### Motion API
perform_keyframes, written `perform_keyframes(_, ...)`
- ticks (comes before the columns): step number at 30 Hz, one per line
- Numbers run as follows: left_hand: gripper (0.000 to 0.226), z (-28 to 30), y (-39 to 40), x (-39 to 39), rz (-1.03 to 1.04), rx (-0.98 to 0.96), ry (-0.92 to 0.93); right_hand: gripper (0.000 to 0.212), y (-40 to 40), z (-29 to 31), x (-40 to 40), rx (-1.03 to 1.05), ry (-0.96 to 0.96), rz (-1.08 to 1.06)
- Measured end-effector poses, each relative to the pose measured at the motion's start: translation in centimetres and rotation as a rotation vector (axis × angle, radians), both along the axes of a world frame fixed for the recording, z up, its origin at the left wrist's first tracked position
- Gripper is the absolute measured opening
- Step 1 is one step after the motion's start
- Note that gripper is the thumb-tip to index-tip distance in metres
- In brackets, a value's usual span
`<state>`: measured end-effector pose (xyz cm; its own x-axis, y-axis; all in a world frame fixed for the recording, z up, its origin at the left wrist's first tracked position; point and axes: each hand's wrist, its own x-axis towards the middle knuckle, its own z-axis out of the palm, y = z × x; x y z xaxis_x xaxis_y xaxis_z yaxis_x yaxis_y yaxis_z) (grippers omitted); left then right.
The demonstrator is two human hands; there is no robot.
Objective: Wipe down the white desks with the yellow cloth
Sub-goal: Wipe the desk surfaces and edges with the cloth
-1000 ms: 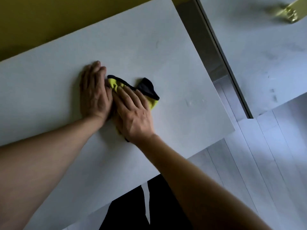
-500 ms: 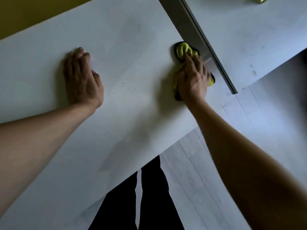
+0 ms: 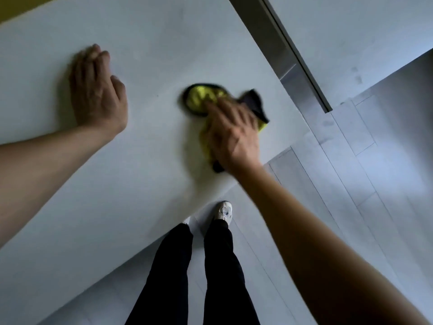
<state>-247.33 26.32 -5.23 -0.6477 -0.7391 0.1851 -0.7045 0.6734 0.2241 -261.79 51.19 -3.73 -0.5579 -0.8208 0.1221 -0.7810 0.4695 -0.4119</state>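
Yellow cloth (image 3: 202, 97) is lying bunched near the white desk (image 3: 145, 43) front edge, right hand (image 3: 232, 134) pressing it flat-fingered, left hand (image 3: 96, 90) bracing open; overlapping strokes reaching the edges appear advisable.

Yellow cloth (image 3: 203, 97), black-edged, bunched flat on the near white desk (image 3: 145, 43); second white desk (image 3: 351, 31) far right.

Under both hands the white desk (image 3: 145, 160) looks smooth and matt. The yellow cloth (image 3: 201, 97) beneath the right hand (image 3: 232, 134) is soft fabric edged in black, and beyond it runs a brushed, metallic-looking grey rail (image 3: 269, 41) above pale plank flooring (image 3: 351, 184).
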Motion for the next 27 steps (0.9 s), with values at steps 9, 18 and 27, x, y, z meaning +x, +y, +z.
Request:
perform_keyframes(9,0.056,1.2,12.0,-2.8,-0.356,0.108,-0.023,0.056,3.8,0.1,-9.5,0.117,-0.021,-0.417)
perform_keyframes(18,0.057,0.6,13.7,-4.7,-0.337,0.098,0.032,0.048,5.2,-0.1,6.2,-0.062,-0.034,0.01)
perform_keyframes(27,0.052,0.0,13.9,-4.7,-0.336,0.068,0.04,0.051,10.4,-0.7,-7.7,0.003,-0.06,-0.311)
